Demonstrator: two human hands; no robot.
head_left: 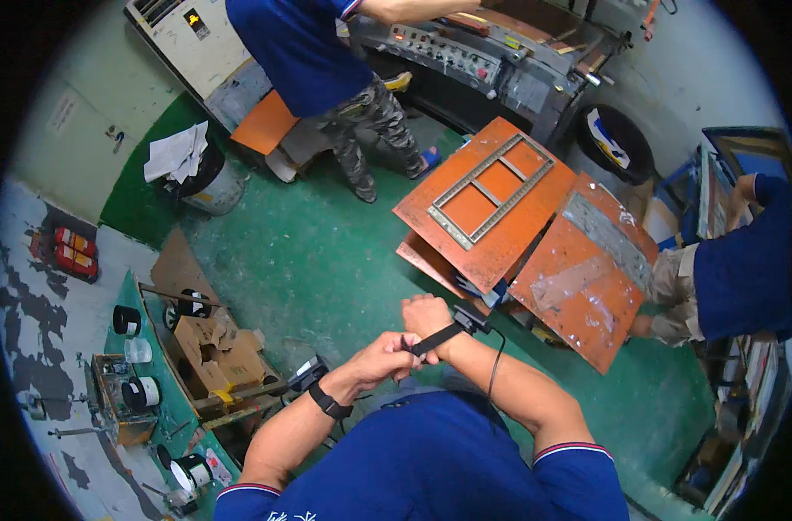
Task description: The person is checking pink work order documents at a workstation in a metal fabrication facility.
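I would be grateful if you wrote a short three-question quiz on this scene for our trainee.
1. What do the fingers of the left hand touch?
A. A sheet of paper
B. The black strap across the right wrist
C. A paint roller
2. True or false: the metal frame lies on the green floor.
3. Who else is in view, and where?

Key:
1. B.
2. False: it lies on an orange board.
3. One co-worker near the top, another co-worker at the right.
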